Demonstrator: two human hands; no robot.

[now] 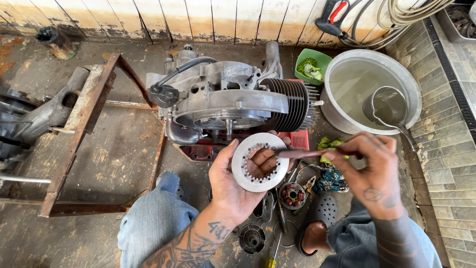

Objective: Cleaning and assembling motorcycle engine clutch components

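Note:
My left hand (229, 184) holds a flat silver metal ring with a toothed inner edge (245, 168), fingers curled through its hole. My right hand (371, 164) grips a thin dark-handled tool (297, 154) whose tip rests against the ring's right side. Just beyond the ring sits a grey engine (233, 97) with a finned cylinder (292, 104), resting on a red stand (297, 140).
A rusty metal frame (84, 119) lies at left. A metal basin of water with a ladle (369, 89) stands at right, a green tub (312, 64) behind it. Small parts, a copper-wound stator (291, 195), pliers and a screwdriver lie between my knees.

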